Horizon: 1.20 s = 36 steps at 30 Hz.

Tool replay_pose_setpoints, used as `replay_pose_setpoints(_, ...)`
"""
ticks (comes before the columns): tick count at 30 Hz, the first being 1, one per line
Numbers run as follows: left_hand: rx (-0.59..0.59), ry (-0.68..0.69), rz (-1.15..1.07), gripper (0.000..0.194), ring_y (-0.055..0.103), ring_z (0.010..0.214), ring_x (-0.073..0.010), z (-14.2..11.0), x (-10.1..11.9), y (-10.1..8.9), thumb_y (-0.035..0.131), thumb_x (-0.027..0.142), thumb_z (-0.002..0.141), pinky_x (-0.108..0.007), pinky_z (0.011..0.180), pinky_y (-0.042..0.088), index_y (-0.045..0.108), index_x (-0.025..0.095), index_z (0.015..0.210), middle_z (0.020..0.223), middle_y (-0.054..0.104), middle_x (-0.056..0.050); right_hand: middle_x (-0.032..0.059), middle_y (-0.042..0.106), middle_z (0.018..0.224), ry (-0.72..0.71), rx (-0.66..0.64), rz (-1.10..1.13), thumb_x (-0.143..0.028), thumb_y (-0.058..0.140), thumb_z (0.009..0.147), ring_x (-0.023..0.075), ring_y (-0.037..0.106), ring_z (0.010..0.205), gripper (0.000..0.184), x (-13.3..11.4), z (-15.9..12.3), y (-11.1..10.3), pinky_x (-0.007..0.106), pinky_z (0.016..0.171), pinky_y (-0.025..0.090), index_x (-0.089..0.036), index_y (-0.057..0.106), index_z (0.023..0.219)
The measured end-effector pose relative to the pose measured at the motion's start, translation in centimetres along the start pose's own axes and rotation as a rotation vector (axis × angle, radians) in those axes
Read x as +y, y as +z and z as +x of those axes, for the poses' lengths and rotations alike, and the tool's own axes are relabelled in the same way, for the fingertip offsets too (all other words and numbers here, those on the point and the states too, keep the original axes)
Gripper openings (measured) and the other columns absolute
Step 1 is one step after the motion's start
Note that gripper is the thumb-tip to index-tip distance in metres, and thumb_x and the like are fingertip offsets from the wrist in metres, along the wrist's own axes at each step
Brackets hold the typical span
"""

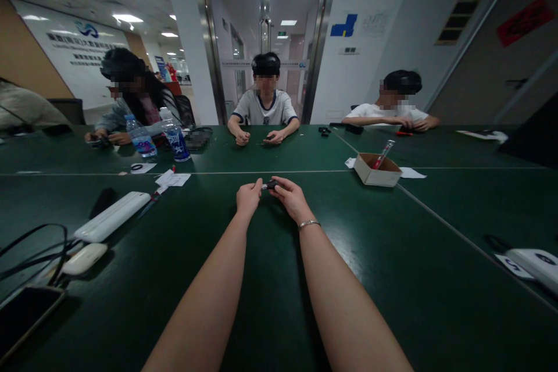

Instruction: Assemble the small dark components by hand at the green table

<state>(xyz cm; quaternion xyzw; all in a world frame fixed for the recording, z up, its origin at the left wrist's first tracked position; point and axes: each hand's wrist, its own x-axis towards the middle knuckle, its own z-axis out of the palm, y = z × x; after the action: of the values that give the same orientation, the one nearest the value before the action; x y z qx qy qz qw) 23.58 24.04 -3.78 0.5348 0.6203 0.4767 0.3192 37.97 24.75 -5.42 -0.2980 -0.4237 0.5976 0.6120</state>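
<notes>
Just above the green table (279, 279), both hands meet around a small black object with a silver metal end (272, 184). My left hand (250, 197) pinches the silver end between thumb and forefinger. The black end is gripped in the fingers of my right hand (291, 197), which has a silver bracelet (309, 224) at the wrist. The object lies roughly level between the two hands. Fingers cover part of it, so whether it is a key or a plug-like stick cannot be told.
Left lie a white power strip (114, 216), a white rounded case (85, 258), a phone (28, 317) and cables. Two bottles (175, 138) stand farther back. A small open box (377, 172) holds a red-and-clear tool. Several people wearing headsets sit across the table.
</notes>
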Motion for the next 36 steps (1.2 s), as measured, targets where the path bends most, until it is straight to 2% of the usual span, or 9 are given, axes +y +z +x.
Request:
replay_pose_setpoints(8, -0.02, -0.056, -0.007, 0.047, 0.046, 0.046, -0.0146, 0.8, -0.4, 0.2, 0.052, 0.052, 0.084, -0.027, 0.053, 0.033, 0.052, 0.02, 0.049, 0.046, 0.052, 0.0, 0.0059, 0.068, 0.101, -0.01, -0.018, -0.012, -0.017, 0.081, 0.063, 0.0197, 0.065, 0.086, 0.033, 0.1, 0.1, -0.2, 0.034, 0.085, 0.056, -0.018, 0.074, 0.096)
replay_pose_setpoints(14, -0.026, -0.084, -0.024, 0.048, 0.043, 0.043, -0.0134, 1.4, -1.0, 0.5, 0.052, 0.054, 0.082, -0.027, 0.052, 0.031, 0.051, 0.02, 0.049, 0.043, 0.048, 0.001, 0.0064, 0.067, 0.107, -0.037, -0.037, -0.006, -0.024, 0.085, 0.057, 0.0229, 0.064, 0.094, 0.041, 0.4, 0.4, -0.6, 0.036, 0.088, 0.055, -0.018, 0.074, 0.096)
replay_pose_setpoints(29, -0.038, -0.113, -0.11, 0.045, 0.043, 0.042, -0.0125, 1.7, -1.0, 0.6, 0.056, 0.05, 0.08, -0.025, 0.047, 0.031, 0.051, 0.019, 0.047, 0.042, 0.045, 0.001, 0.0066, 0.065, 0.111, -0.088, -0.091, -0.016, -0.023, 0.083, 0.062, 0.0243, 0.06, 0.104, 0.039, -0.1, 0.2, -0.5, 0.037, 0.093, 0.052, -0.019, 0.072, 0.099)
replay_pose_setpoints(36, -0.023, -0.069, -0.119, 0.054, 0.046, 0.043, -0.014, 1.5, -1.3, 0.6, 0.053, 0.064, 0.079, -0.026, 0.048, 0.033, 0.052, 0.019, 0.049, 0.043, 0.048, 0.0, 0.0061, 0.066, 0.108, -0.071, -0.072, 0.006, -0.019, 0.082, 0.062, 0.0221, 0.063, 0.098, 0.036, 0.1, 0.4, -0.6, 0.033, 0.088, 0.055, -0.019, 0.073, 0.097)
